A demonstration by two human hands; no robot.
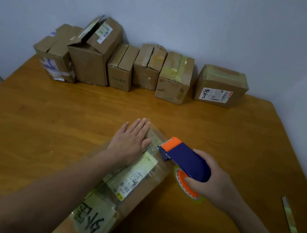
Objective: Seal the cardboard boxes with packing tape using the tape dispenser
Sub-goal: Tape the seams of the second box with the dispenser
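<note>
A long cardboard box [148, 199] lies at an angle on the wooden table [51, 123] right in front of the person, its top glossy with clear tape over a pale label [136, 174]. The left hand [133, 140] lies flat on the far end of the box, fingers straight and close together. The right hand [216, 184] is wrapped round the blue and orange tape dispenser [186, 160], whose orange nose points at the box top just beside the left hand; whether it touches the box is hard to tell. Six more boxes [147, 67] stand in a row against the wall [180, 13], and a loose strip of tape [289, 215] lies well off to the right
</note>
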